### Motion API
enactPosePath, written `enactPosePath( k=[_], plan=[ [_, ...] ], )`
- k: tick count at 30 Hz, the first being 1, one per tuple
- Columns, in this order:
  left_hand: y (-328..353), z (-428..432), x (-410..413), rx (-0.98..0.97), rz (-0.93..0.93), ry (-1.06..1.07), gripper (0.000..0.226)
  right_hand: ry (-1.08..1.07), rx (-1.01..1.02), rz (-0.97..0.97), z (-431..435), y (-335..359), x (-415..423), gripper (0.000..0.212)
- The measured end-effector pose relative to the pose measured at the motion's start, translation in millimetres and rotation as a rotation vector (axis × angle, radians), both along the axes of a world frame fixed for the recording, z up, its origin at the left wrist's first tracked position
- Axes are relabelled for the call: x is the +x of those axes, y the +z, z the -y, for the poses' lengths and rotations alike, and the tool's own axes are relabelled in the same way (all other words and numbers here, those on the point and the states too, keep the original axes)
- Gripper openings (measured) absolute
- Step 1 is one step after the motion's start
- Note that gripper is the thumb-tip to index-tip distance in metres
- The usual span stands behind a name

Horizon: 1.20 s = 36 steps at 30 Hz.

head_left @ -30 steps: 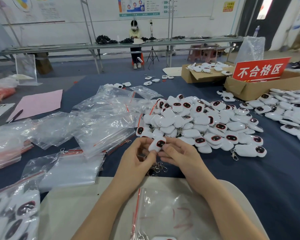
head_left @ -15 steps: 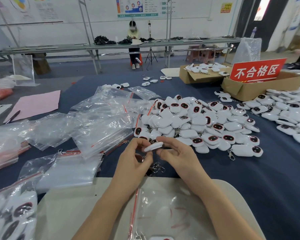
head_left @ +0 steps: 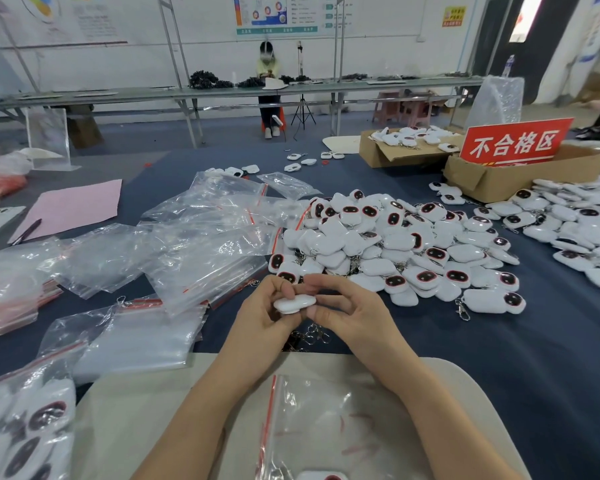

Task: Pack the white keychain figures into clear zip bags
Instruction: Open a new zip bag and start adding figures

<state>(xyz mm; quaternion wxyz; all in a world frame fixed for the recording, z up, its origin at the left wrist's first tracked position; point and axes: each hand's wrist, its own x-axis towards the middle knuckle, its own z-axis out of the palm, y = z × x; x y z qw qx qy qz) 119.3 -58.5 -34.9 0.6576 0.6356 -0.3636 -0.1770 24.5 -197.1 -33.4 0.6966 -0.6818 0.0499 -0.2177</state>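
Together the left hand [head_left: 262, 318] and right hand [head_left: 352, 315] pinch one white figure [head_left: 294, 304] edge-on; the pile [head_left: 395, 247] lies at one o'clock, bags [head_left: 201, 258] at ten.

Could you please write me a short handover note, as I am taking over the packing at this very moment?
Hands: the left hand and the right hand together pinch one white keychain figure, edge-on, its metal clasp hanging below.
Things: a clear zip bag lies on the beige board nearest you, and one figure seems to be in it. The unpacked pile is ahead and the empty bags are to its left.
Done: filled bags at the lower left.
Left: bag the held figure, then work through the pile.
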Motion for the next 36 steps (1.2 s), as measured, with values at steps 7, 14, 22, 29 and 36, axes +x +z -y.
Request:
enactPosePath(
  k=[7, 14, 22, 29, 36],
  plan=[
    [-1.5, 0.3, -1.5, 0.004, 0.052, 0.101, 0.017, 0.057, 0.050, -0.086, 3.1, 1.2, -2.4, 0.039],
    [1.5, -0.1, -1.1, -0.006, -0.056, 0.111, 0.031, -0.056, 0.097, -0.068, 5.0, 1.1, -2.4, 0.036],
    [-2.8, 4.4, -3.9, 0.133, 0.128, 0.114, 0.025, -0.098, 0.078, -0.047, -1.3, -0.5, 2.0, 0.024],
    [0.2, 1.6, -4.0, 0.066, 0.038, 0.041, 0.027, -0.148, 0.147, -0.079, -0.9, -1.4, 1.6, 0.017],
    [-2.4, 2.7, -5.3, 0.031, 0.049, 0.074, 0.032, -0.159, 0.141, -0.048, -6.8, 1.8, 1.8, 0.015]
  ],
)
